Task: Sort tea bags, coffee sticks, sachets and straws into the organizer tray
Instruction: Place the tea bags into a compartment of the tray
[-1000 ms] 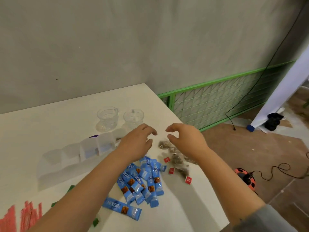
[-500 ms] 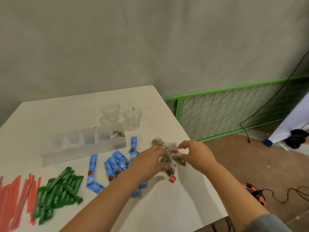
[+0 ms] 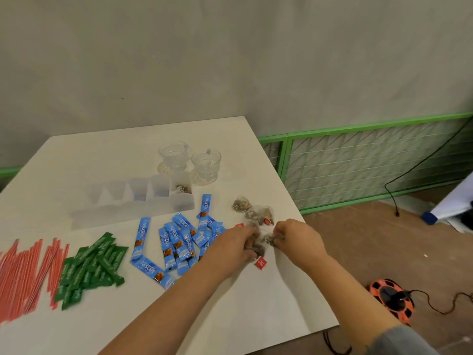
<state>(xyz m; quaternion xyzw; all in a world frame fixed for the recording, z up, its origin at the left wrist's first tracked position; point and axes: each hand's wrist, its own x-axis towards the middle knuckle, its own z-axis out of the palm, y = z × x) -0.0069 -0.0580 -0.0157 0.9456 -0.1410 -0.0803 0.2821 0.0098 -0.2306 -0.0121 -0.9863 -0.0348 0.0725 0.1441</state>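
A translucent organizer tray [image 3: 133, 211] lies mid-table; its rightmost compartment holds a tea bag [image 3: 183, 189]. Loose pyramid tea bags [image 3: 253, 212] with red tags lie near the table's right edge. My left hand [image 3: 234, 243] and my right hand [image 3: 297, 237] are both closed on tea bags at the near end of that pile, and a red tag [image 3: 260, 262] hangs below them. Blue coffee sticks [image 3: 176, 239] are heaped left of my hands. Green sachets [image 3: 89, 267] and red straws [image 3: 25, 272] lie further left.
Two clear glass cups [image 3: 189, 162] stand behind the tray. The white table's right edge [image 3: 307, 226] is just beyond the tea bags. On the floor to the right are an orange cable reel [image 3: 391, 299], black cords and a green mesh fence [image 3: 371, 165].
Both hands have come down from above the pile and closed on tea bags. The camera view has swung left, bringing the straws and green sachets into sight.
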